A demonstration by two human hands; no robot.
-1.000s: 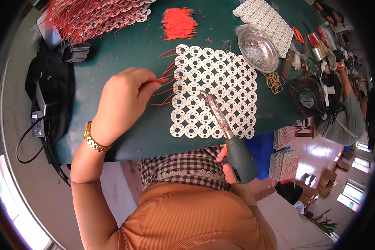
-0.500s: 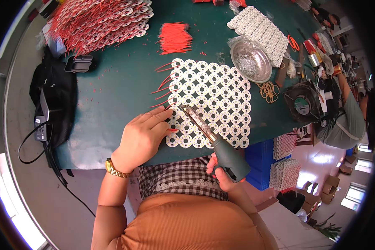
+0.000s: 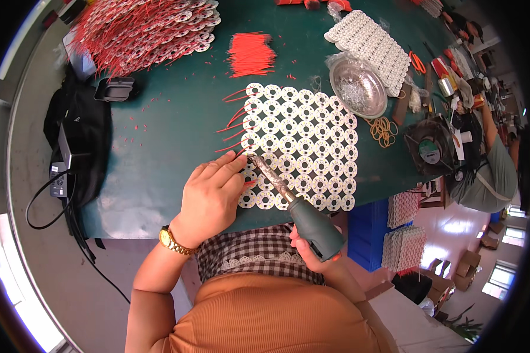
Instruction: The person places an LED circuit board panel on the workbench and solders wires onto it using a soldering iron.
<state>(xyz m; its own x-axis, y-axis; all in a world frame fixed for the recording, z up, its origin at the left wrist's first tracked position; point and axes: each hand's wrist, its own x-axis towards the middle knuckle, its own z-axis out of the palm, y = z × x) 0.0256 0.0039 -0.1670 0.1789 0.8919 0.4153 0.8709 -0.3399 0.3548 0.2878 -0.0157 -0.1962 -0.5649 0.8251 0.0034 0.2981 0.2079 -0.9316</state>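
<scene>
A panel of round white circuit boards [image 3: 288,127] joined in rows lies on the bench in front of me. Short red wires [image 3: 232,125] stick out leftward from the boards of its left column. My left hand [image 3: 212,197] rests at that left edge with its fingers closed on red wires; some red ends show by the thumb. My right hand [image 3: 307,252] grips the dark green handle of a soldering gun [image 3: 318,226]. Its long metal tip slants up and left, ending beside my left fingertips over a left-column board. The exact contact is hidden there.
A bundle of red wires [image 3: 251,55] lies beyond the panel, with a heap of wired boards [image 3: 153,35] at far left. To the right are a metal bowl [image 3: 359,88], stacked white boards [image 3: 371,50], rubber bands [image 3: 383,132] and a fan [image 3: 431,150]. Another person [image 3: 489,176] sits at right.
The soldering gun has shifted left and slightly down, its tip now closer to my left fingers. My left hand has moved slightly right; the whole view has shifted a little.
</scene>
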